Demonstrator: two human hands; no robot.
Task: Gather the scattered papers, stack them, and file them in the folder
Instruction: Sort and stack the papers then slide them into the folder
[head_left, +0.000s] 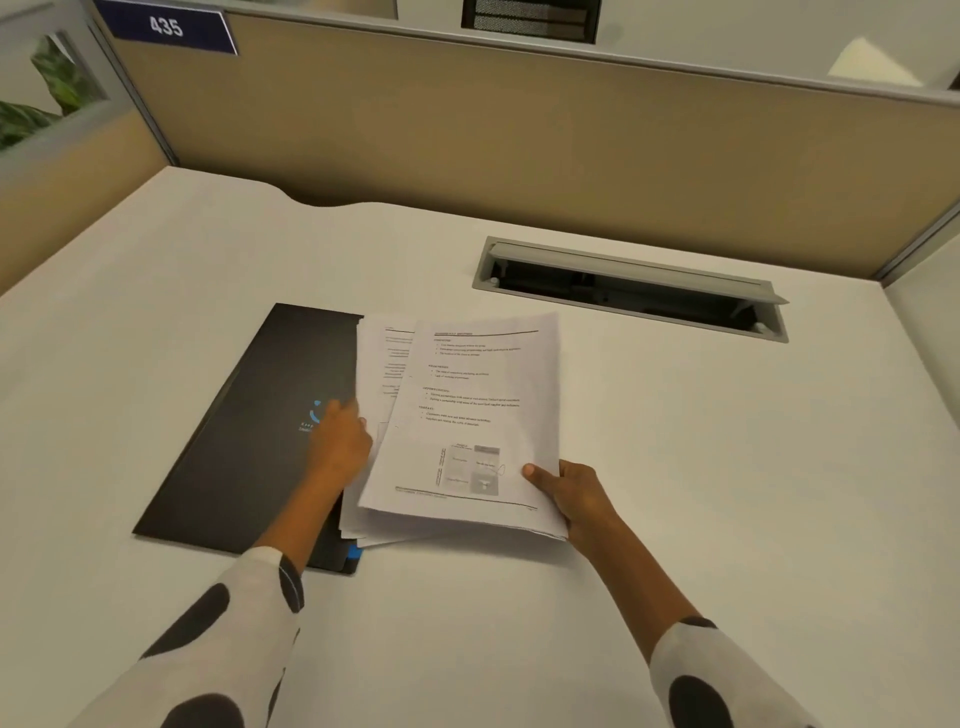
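A black folder with a blue logo lies closed on the white desk, left of centre. A loose stack of printed white papers overlaps the folder's right edge, its sheets fanned and uneven. My right hand grips the stack's near right corner, thumb on top. My left hand rests on the folder at the stack's left edge, fingers against the sheets; whether it grips them is hidden.
A grey cable hatch stands open in the desk at the back right. Beige partition walls close off the back and sides. A blue sign reading 435 hangs at the top left.
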